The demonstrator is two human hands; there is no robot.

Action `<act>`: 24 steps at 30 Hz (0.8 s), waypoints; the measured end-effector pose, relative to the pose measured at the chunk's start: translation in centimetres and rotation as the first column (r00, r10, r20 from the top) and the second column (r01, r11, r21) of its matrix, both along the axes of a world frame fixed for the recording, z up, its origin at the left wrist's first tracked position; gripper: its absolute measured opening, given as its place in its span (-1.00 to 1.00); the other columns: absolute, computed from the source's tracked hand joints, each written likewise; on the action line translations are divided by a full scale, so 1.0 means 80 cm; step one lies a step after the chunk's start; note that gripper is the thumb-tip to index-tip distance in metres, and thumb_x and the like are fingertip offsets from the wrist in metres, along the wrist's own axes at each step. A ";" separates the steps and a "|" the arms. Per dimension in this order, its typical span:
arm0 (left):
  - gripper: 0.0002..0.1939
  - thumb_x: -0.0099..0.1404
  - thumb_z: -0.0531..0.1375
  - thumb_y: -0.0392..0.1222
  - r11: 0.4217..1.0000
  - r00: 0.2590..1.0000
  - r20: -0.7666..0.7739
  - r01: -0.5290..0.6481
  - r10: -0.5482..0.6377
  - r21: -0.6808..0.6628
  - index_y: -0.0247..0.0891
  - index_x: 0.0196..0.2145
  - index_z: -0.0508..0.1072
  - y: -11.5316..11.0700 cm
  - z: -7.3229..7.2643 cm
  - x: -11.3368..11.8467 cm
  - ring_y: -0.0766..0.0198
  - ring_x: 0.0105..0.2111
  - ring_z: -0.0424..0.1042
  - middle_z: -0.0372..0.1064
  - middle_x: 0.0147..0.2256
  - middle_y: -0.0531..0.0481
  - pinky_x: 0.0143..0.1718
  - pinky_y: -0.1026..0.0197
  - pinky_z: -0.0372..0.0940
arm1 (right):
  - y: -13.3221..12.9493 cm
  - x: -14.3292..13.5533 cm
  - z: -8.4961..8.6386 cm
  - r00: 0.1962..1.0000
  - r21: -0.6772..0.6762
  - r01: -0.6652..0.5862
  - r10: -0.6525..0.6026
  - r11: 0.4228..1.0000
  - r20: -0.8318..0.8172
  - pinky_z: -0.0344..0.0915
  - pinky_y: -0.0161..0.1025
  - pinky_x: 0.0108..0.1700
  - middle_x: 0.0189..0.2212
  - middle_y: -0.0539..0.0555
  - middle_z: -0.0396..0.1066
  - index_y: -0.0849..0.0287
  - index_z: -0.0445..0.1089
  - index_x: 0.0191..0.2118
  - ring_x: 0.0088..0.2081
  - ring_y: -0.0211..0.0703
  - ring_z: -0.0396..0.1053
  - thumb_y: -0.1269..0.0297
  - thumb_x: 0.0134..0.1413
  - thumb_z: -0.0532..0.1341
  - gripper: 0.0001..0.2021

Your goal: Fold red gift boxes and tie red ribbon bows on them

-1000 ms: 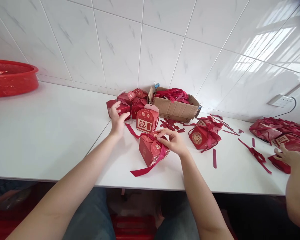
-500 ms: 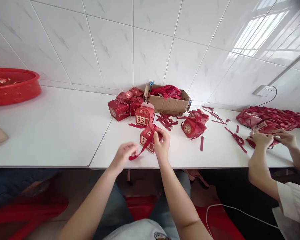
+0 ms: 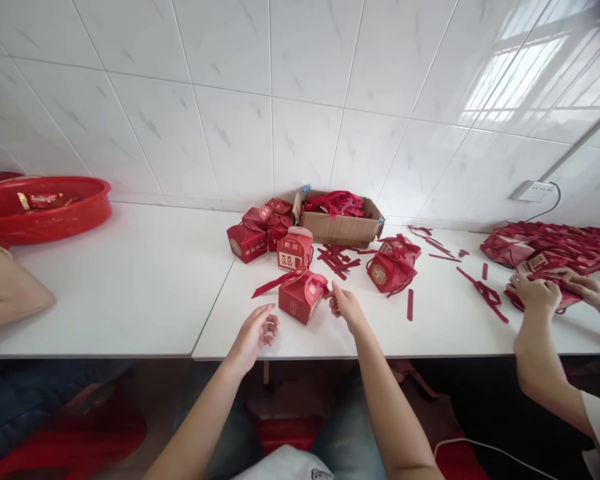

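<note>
A red gift box [image 3: 300, 297] with a ribbon around its top stands near the front of the white table. One ribbon end [image 3: 270, 285] stretches out to its left. To the box's lower left is my left hand [image 3: 255, 333], fingers loosely curled and apart, holding nothing. My right hand [image 3: 347, 308] hovers just right of the box, near the ribbon there, its fingers loosely bent with nothing visible in them. Right behind stands another red box [image 3: 294, 250] with a pale top edge.
Several red boxes [image 3: 247, 241] and a cardboard box of ribbons [image 3: 337, 230] stand by the wall. Tied boxes [image 3: 393, 270] and loose ribbon strips lie to the right. A person's hands [image 3: 537, 293] work beside a red pile. A red basin [image 3: 60, 223] and another person's arm are left.
The box has turned and shows another side. Its ribbon end now points left instead of toward my left hand. My right hand has come off the box top to the right. The view has shifted.
</note>
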State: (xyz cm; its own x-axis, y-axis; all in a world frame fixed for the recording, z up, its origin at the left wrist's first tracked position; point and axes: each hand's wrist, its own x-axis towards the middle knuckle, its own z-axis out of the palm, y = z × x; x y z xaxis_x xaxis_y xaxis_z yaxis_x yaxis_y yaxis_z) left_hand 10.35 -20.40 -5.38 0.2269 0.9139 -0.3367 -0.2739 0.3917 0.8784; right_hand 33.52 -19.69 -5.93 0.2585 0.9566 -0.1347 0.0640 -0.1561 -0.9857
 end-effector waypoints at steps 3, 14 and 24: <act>-0.51 0.13 0.27 0.07 1.000 1.000 -0.024 -0.018 0.018 0.008 -0.27 -0.07 0.36 0.025 -0.001 -0.009 0.43 -0.62 0.16 0.20 -0.52 0.12 -0.65 0.38 0.05 | 0.006 -0.006 -0.007 0.986 -0.183 -0.165 0.159 0.969 -0.049 -0.06 -0.30 -0.64 -0.82 -0.02 0.11 0.24 0.36 -0.66 -0.76 -0.35 0.04 -0.38 0.02 -0.05 -0.28; -0.51 0.17 0.15 0.28 0.950 0.930 -0.220 0.311 -0.296 0.037 -0.22 -0.24 0.47 0.099 -0.012 0.008 0.42 -0.74 -0.06 0.06 -0.69 0.15 -0.69 0.32 -0.22 | 0.014 -0.022 -0.035 0.885 0.028 0.049 -0.030 0.998 -0.465 -0.14 -0.35 -0.62 -0.70 -0.15 0.16 0.14 0.36 -0.02 -0.69 -0.38 0.00 -0.20 -0.07 0.21 -0.41; -0.70 0.21 0.22 -0.02 0.992 0.948 0.317 -0.049 0.009 0.117 -0.25 -0.18 0.51 0.129 0.043 0.009 0.24 -0.21 0.47 0.47 -0.19 -0.09 -0.18 0.21 0.37 | 0.028 -0.012 -0.012 0.772 0.225 0.334 -0.129 0.915 -0.623 0.24 -0.33 -0.39 -0.25 -0.02 0.38 0.00 0.33 -0.10 -0.43 -0.36 0.28 0.03 -0.05 0.29 -0.62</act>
State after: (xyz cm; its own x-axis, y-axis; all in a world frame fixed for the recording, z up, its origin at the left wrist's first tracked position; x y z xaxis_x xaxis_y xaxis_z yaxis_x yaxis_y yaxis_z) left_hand 11.05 -10.10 -1.97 0.2758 0.9513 -0.1378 -0.5541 0.2745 0.7859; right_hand 32.55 -17.46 -6.89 0.4461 0.8938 -0.0468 -0.5363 0.2250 -0.8135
